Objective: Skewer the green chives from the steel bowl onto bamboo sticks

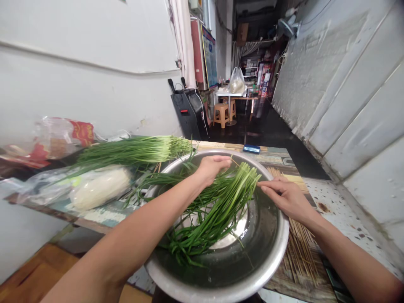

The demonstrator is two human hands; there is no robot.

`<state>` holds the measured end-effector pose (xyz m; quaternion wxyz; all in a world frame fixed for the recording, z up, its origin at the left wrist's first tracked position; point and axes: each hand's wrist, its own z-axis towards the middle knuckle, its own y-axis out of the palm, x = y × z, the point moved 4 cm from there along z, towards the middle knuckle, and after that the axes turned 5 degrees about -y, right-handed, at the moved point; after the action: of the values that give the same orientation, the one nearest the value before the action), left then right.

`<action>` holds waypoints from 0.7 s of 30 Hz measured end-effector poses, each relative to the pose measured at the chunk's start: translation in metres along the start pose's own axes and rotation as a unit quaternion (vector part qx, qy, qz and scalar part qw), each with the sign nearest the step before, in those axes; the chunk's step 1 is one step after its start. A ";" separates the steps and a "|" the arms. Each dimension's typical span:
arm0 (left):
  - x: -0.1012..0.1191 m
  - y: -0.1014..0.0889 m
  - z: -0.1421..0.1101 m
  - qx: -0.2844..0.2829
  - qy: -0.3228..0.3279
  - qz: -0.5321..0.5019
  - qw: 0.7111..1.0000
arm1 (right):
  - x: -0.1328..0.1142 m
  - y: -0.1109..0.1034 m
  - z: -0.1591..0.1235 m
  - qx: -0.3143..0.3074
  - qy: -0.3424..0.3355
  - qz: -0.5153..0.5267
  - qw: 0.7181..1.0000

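Note:
A bunch of garlic chives (217, 214) lies in a wide metal basin (217, 290), pale cut ends up at the right and leaves trailing to the lower left. My left hand (214, 168) reaches over the basin, thumb and fingers pinched on a single chive whose tip pokes out. Just beside it shows a thin brown bamboo skewer (235, 161), running toward the cut ends. At the basin's right rim my right hand (284, 195) is closed, its thumb and forefinger pinching the skewer's other end by the stalks; most of the skewer is hidden.
Another pile of chives (139, 149) lies on the table left of the basin, behind a plastic-wrapped white bundle (101, 187). Loose bamboo skewers (299, 252) are spread at the right. A blue-edged phone-like object (251, 149) lies beyond the basin. Farther back stands a black speaker (189, 109).

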<state>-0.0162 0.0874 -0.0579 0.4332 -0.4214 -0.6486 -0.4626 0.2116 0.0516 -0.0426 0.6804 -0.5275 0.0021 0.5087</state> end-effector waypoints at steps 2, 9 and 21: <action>0.000 0.001 -0.001 0.006 -0.003 -0.002 1.000 | 0.001 0.000 0.000 0.002 -0.001 0.004 1.000; -0.001 0.006 -0.005 -0.011 -0.041 -0.051 0.998 | -0.001 -0.001 0.000 0.015 -0.014 -0.004 1.000; -0.005 0.019 -0.019 -0.024 -0.021 0.004 0.999 | -0.001 -0.002 -0.001 0.021 -0.007 0.017 1.000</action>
<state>0.0070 0.0721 -0.0547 0.4110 -0.4435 -0.6450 -0.4673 0.2135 0.0503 -0.0414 0.6828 -0.5094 0.0166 0.5235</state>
